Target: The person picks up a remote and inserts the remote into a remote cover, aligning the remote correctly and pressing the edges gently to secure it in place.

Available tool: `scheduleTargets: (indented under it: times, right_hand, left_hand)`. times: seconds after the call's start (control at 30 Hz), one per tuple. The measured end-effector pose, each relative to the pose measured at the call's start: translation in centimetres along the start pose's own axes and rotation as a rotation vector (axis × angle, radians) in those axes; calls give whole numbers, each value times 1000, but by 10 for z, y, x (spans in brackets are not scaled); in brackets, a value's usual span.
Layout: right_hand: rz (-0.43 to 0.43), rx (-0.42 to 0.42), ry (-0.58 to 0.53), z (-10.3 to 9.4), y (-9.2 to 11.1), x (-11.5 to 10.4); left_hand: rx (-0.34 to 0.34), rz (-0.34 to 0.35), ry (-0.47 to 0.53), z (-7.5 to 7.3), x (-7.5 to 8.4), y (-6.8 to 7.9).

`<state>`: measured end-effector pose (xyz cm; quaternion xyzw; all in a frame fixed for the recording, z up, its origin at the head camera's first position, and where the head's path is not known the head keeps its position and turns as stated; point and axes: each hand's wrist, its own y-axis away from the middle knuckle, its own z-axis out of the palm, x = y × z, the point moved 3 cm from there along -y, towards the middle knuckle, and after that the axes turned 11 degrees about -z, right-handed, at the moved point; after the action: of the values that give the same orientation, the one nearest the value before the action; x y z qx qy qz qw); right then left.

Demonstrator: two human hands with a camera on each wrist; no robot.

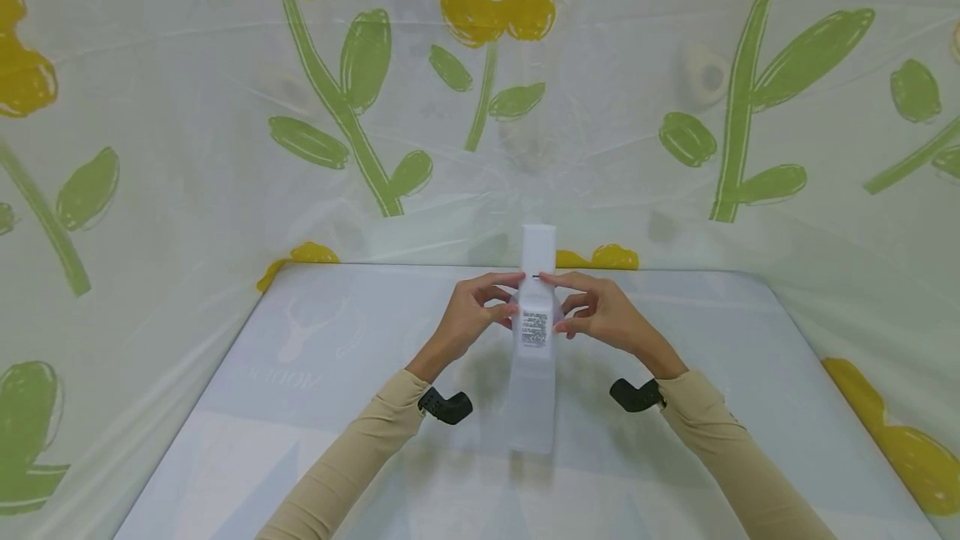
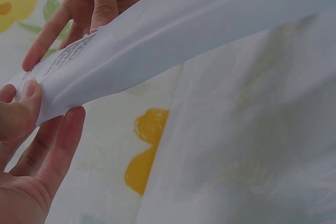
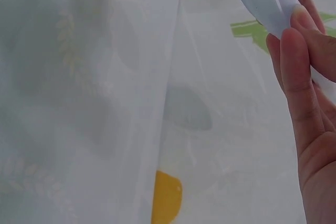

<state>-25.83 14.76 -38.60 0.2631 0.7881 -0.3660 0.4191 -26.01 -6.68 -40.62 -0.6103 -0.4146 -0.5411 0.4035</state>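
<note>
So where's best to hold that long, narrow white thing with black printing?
Probably its long edges beside the black printing, from left and right: the long, narrow white thing is slim there, so the left hand and right hand can each pinch a side.

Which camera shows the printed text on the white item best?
The head view: the printed text faces the camera, uncovered. The left wrist view shows it at a slant; in the right wrist view, none is visible.

Unreadable print [image 1: 534,329] is lining the white object [image 1: 534,398], with indistinct lettering [image 1: 298,379] and an antlered emblem [image 1: 297,335] marking the surface [image 1: 750,332].
</note>
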Motion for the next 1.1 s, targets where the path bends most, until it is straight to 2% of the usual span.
scheduleTargets:
  times: [0.2,0.5,0.73,0.83,0.93,1.1]
  right_hand:
    - [15,1,-15,1,0,-2]
    - [17,3,-31,2,0,-2]
    - [17,2,-47,2,0,-1]
    - [19,2,-44,2,0,1]
    - [17,0,-30,2,-1,1]
    - [9,-5,-10,2,-1,2]
  left_hand:
    - [9,4,10,-1,-1,1]
    - [-12,36,32,-2,-1,2]
    - [-22,36,47,-3,-3,1]
    - [-36,35,56,-2,5,5]
    - [-43,36,63,-3,5,5]
    - [-29,39,63,-4,-5,1]
